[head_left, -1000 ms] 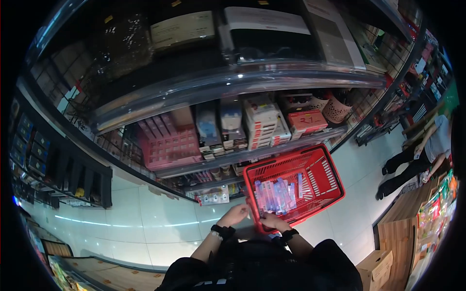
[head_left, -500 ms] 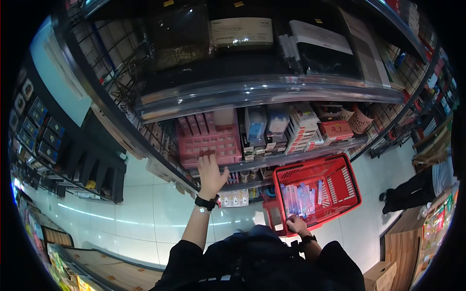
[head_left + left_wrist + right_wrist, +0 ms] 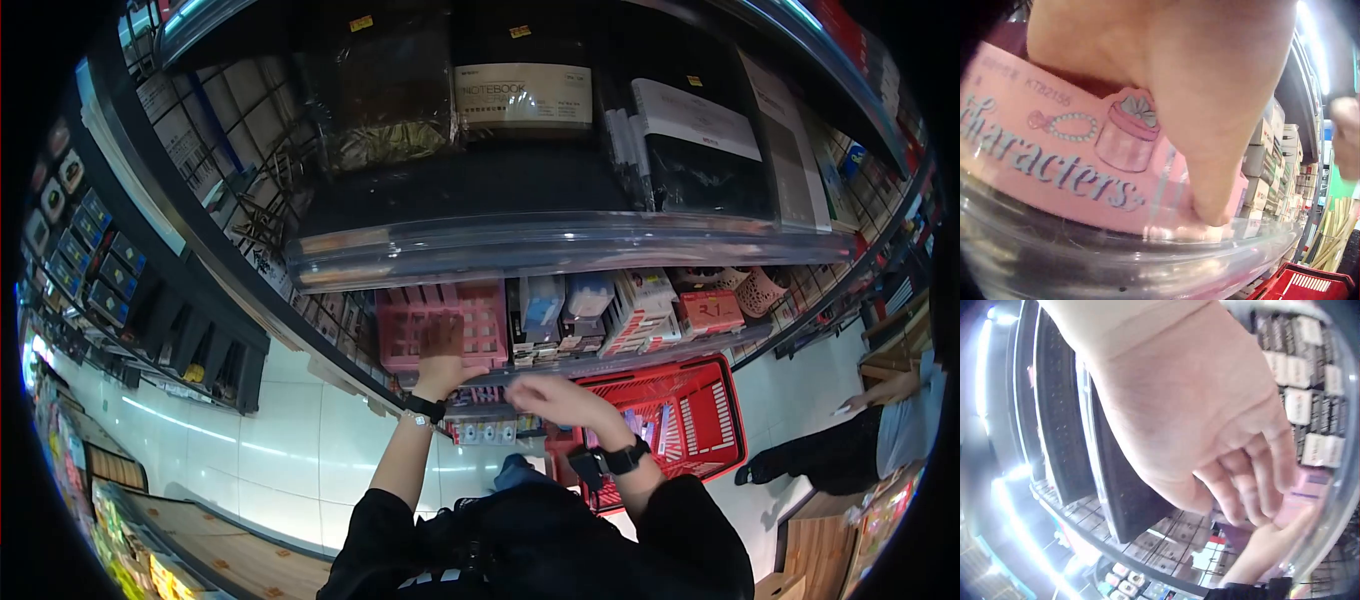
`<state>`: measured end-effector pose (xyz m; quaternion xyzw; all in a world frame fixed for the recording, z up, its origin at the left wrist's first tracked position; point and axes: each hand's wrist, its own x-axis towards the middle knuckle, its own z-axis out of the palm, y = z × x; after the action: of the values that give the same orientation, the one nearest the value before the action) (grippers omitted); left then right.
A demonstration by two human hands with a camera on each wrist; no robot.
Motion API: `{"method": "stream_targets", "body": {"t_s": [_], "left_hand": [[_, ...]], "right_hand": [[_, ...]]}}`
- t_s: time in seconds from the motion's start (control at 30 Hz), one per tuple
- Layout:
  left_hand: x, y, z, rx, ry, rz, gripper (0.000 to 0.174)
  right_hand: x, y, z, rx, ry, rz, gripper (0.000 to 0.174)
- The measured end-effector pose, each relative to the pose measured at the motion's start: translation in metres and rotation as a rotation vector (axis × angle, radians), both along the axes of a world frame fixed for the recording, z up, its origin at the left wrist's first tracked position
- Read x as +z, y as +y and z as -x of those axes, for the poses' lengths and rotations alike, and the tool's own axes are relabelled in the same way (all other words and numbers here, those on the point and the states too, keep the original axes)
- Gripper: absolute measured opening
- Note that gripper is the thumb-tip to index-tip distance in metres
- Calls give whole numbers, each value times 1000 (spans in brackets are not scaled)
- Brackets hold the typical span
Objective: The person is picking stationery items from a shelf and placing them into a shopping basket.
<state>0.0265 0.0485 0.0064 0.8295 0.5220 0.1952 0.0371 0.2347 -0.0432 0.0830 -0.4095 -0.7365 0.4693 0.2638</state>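
In the head view my left hand (image 3: 438, 365) reaches onto the shelf over a pink display box (image 3: 400, 330), with its fingers stretched out inside. The left wrist view has that hand across the box's printed front panel (image 3: 1066, 150); the thumb points down in front of the panel and the other fingers are hidden behind it. My right hand (image 3: 560, 400) is raised to the right of the left one, its fingers loosely bent and nothing in them, as the right wrist view confirms. Below the right forearm stands a red shopping basket (image 3: 722, 420) holding several bluish-purple packs (image 3: 640, 425).
Right of the pink box are stacked small boxes (image 3: 640, 310) and a red box (image 3: 708, 312). A shelf edge (image 3: 560, 245) runs above, with black notebooks (image 3: 525, 95) on it. Another person (image 3: 880, 430) is at the right, near wooden stands (image 3: 830, 530).
My left hand has moved up and forward from beside the basket onto the pink box. The right hand has let go of the basket's rim and risen to the left, toward the shelf.
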Motion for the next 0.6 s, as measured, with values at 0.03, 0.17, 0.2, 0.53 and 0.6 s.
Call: {"method": "stream_targets", "body": {"t_s": [0.03, 0.17, 0.2, 0.53, 0.6], "left_hand": [[3, 1, -1, 12, 24, 19, 95], [11, 1, -4, 41, 86, 86, 97], [11, 2, -2, 52, 88, 87, 97], [10, 2, -6, 39, -5, 22, 90], [1, 4, -5, 43, -13, -21, 88]], "right_hand": [[20, 13, 14, -43, 61, -154, 22], [34, 74, 51, -273, -50, -528, 23], [25, 91, 61, -367, -62, -692, 25], [1, 152, 104, -454, -364, -918, 38], [2, 154, 102, -388, -424, -863, 35]]}}
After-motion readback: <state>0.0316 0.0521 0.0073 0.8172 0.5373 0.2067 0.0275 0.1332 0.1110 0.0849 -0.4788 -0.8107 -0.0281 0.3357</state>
